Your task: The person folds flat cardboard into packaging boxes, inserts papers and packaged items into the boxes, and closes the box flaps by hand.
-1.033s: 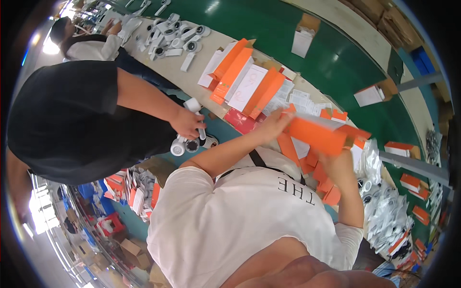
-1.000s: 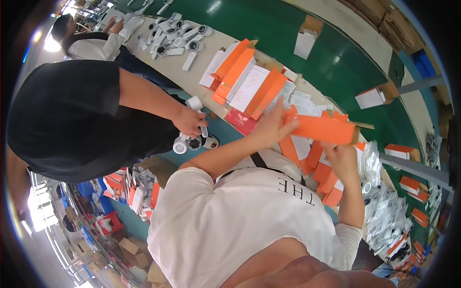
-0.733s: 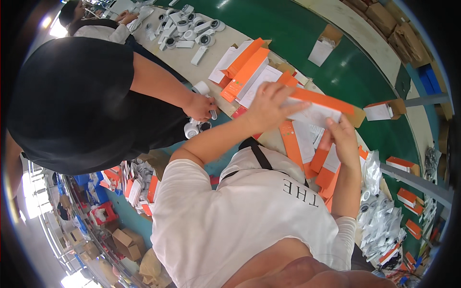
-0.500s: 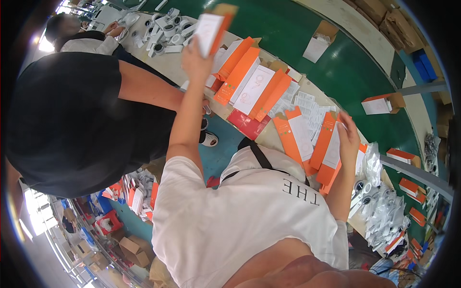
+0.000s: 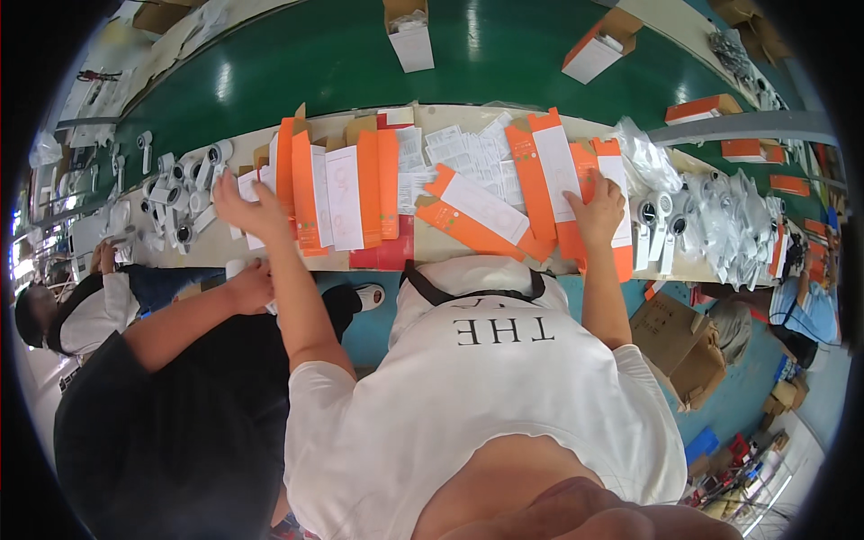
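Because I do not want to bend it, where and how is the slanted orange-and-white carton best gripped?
Probably by both long edges near mid-length, from above: the slanted carton lies with its white panel facing up, and its right end is crowded by the next carton.

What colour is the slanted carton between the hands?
Orange carton with a white panel, clearest in head view.

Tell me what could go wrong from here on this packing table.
Cartons may slip: the right hand is on the overlapping orange-and-white cartons, which reach close to the near edge of the table, so a push could tip one off.

Sheets may scatter: the slanted carton lies against loose printed sheets and could drag some along.

Arms may bump: a co-worker's hand is close to the person's left forearm.
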`<state>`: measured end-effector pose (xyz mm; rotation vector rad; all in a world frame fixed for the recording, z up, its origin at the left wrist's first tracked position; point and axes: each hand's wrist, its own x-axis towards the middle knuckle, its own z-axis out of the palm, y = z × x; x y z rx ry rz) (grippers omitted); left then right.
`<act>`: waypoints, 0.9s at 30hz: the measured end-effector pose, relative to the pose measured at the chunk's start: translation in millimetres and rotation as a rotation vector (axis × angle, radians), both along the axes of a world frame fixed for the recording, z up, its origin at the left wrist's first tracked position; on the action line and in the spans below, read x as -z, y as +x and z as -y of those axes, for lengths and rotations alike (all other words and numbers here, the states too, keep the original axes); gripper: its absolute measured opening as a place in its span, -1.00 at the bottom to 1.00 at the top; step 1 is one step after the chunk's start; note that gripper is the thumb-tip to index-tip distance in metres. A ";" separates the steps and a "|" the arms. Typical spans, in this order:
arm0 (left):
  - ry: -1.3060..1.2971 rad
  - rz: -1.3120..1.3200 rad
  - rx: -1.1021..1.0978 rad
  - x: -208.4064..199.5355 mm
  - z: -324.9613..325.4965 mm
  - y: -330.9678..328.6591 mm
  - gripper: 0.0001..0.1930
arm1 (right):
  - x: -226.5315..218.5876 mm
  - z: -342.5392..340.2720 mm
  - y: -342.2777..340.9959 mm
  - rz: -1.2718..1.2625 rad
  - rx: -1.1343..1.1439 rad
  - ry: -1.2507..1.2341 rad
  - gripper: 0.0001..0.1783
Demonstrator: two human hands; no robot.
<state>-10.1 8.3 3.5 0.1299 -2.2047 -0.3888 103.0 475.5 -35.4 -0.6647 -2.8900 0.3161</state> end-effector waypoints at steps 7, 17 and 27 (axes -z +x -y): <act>0.846 0.723 0.899 30.7 -207.1 57.2 -0.57 | 24.3 -12.3 6.1 -0.037 -0.050 -0.691 -0.73; 1.634 0.632 0.823 -36.0 -248.5 67.0 -0.55 | -66.2 51.1 7.6 -0.039 -0.437 -1.418 -0.69; 1.522 0.781 1.032 -45.3 -230.5 84.7 -0.63 | -82.8 78.9 3.1 -0.309 -0.572 -1.072 -0.72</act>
